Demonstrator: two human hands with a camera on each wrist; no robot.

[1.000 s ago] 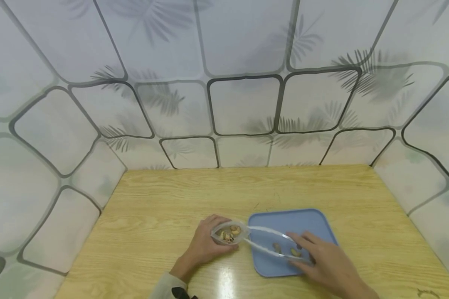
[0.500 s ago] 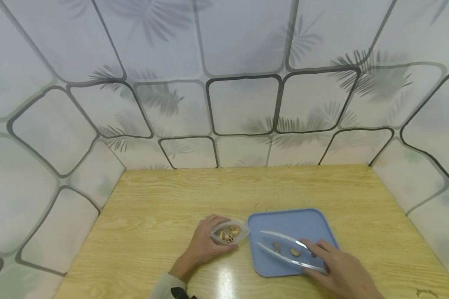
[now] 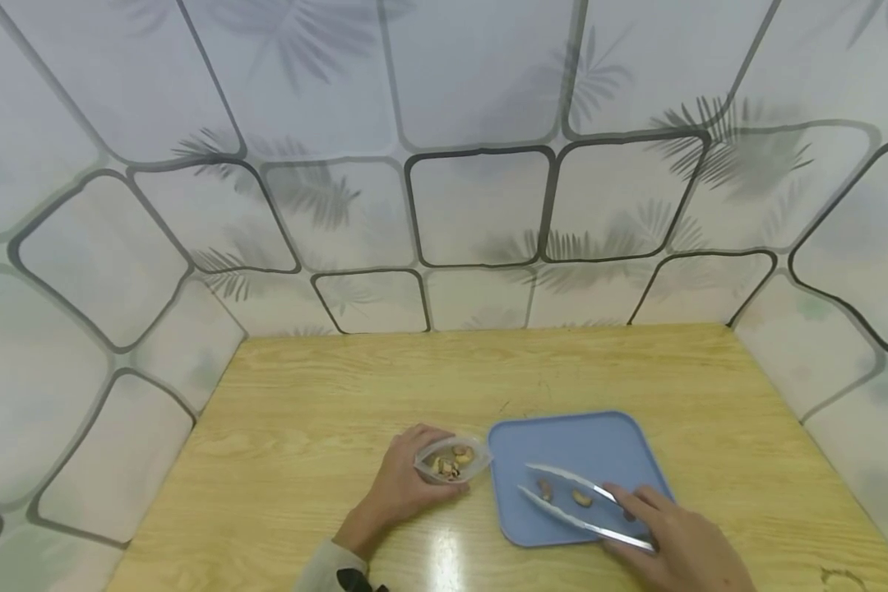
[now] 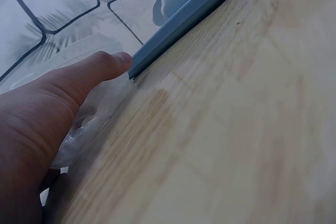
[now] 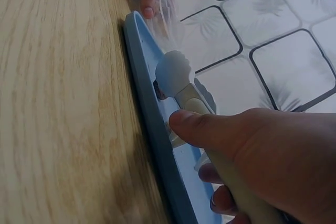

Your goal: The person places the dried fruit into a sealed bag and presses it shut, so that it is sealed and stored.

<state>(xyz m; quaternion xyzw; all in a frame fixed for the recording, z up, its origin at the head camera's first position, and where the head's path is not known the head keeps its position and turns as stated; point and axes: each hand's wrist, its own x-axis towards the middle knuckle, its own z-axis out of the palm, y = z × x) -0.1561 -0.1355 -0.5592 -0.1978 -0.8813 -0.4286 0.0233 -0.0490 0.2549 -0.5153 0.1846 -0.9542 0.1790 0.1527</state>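
Note:
My left hand point(image 3: 403, 477) grips a clear plastic bag point(image 3: 479, 465) by its left side, with the thumb along the near side. The bag's mouth gapes upward, and several small tan and brown pieces point(image 3: 446, 469) lie inside. My right hand point(image 3: 684, 538) holds metal tongs point(image 3: 571, 518) with scalloped ends. Their arms stand apart over the blue tray point(image 3: 577, 440), with nothing between the tips. On the tray lie a curved yellowish piece point(image 3: 581, 498) resembling a cashew, a brownish piece point(image 3: 545, 490) and a dark piece point(image 3: 628, 516), partly hidden by the right hand.
The wood-grain table point(image 3: 326, 395) extends around the tray and bag. A patterned pale wall point(image 3: 481, 214) rises behind it and along both sides. The tray's low raised rim point(image 5: 137, 51) stands between the right hand and the bag.
The tongs and right hand have drawn back rightward and slightly nearer, from beside the bag's mouth to over the tray. My left hand and the bag stay in place.

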